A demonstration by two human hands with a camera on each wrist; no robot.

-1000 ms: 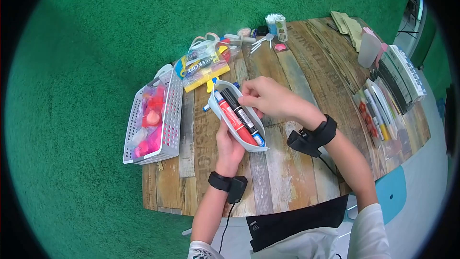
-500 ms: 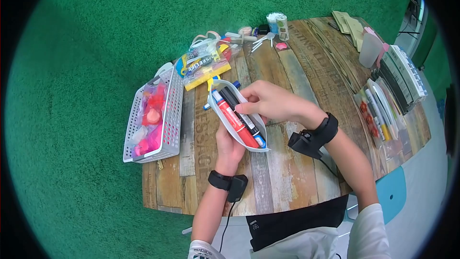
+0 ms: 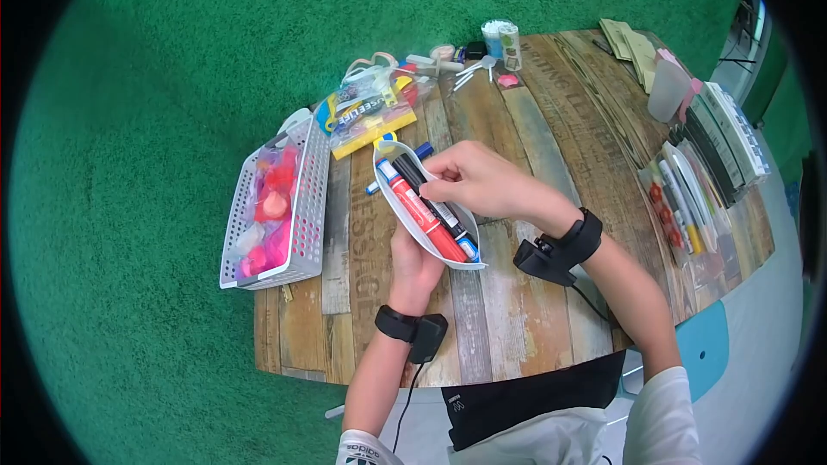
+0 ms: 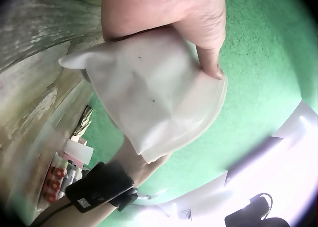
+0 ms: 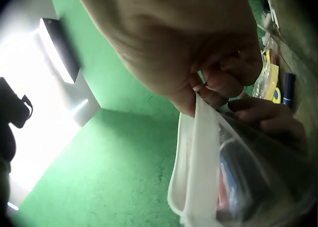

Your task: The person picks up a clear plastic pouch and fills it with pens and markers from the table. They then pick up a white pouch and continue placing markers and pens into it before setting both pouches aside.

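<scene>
A white, translucent pouch (image 4: 154,93) is tilted with its mouth facing up, and my left hand (image 3: 415,269) holds it from below on its near side. Inside lie a red marker (image 3: 436,231) and a black marker (image 3: 408,172) side by side, with blue-and-white marker ends around them. My right hand (image 3: 491,179) pinches the pouch's far rim (image 5: 203,152), the thumb reaching over the opening beside the black marker. In the right wrist view its fingers are curled at that edge. A blue marker cap (image 3: 424,151) shows on the table behind the pouch.
A white perforated basket (image 3: 312,207) of pink and red items stands at left. Beyond the pouch lies a yellow-edged clear bag (image 3: 366,129). Cotton swabs (image 3: 491,30) stand at the table's back edge. Books (image 3: 715,151) and a frosted container (image 3: 668,90) are at right.
My right thumb has moved over the rim and further across the pouch's opening, near the black marker. The left hand keeps its hold, and the pouch has shifted only slightly.
</scene>
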